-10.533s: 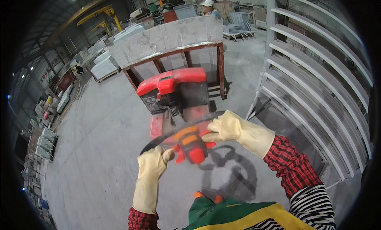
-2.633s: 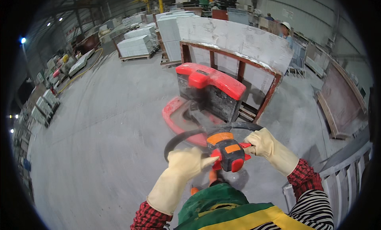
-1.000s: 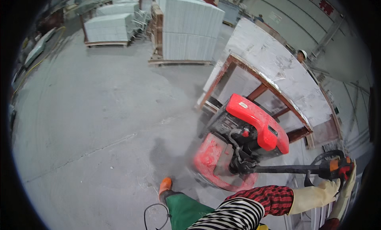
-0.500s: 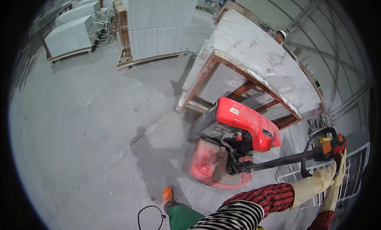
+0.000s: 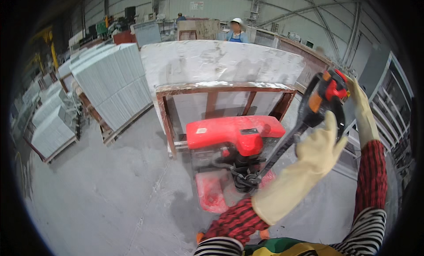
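A red and black pallet truck [image 5: 234,132] stands in front of me, its steering handle [image 5: 316,103] raised toward my right side. My right hand [image 5: 357,97], in a long cream rubber glove, is closed at the right side of the handle's head, by its red controls; some of its fingers are hidden. My left hand [image 5: 320,145], in a matching glove, is just below and in front of the handle. Its index finger and thumb stretch out, the other fingers are partly bent, and it holds nothing. Both arms wear red-and-black checked sleeves.
Directly behind the truck, a brown frame [image 5: 229,89] bears large white slabs [image 5: 212,61]. Stacked pale panels [image 5: 115,83] on pallets stand to the left. A person in a white helmet [image 5: 237,33] is behind the slabs. Metal racks [image 5: 388,110] stand at the right.
My view has turned right and levelled, so the truck appears further left and the handle higher. My left hand has come away from the handle; the right stays at its head.
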Available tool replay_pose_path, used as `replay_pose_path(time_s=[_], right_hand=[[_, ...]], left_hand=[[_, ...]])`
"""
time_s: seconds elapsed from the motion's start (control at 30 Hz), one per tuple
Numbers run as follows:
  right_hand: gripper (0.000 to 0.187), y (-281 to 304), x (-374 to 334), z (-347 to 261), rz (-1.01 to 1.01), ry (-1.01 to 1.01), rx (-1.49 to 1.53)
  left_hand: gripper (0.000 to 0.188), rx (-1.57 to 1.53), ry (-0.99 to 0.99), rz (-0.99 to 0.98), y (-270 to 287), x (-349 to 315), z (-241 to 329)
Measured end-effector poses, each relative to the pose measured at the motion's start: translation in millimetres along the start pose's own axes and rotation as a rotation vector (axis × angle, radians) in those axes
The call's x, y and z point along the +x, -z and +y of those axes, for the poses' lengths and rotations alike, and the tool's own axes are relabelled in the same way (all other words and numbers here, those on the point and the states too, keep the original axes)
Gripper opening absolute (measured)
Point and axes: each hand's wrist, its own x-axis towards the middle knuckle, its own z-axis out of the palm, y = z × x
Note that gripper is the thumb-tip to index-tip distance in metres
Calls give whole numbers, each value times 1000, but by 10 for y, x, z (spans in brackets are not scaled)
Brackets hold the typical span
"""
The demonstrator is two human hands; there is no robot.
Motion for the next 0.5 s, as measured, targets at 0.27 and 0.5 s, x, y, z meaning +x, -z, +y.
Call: replay_pose_path(time_s=[0.27, 0.5], right_hand=[[58, -67, 531, 329, -668, -217, 389], [40, 1061, -543, 1047, -271, 669, -42]], left_hand=[[54, 97, -8, 134, -567, -214, 753], [47, -125, 585, -36, -1373, -211, 1794]])
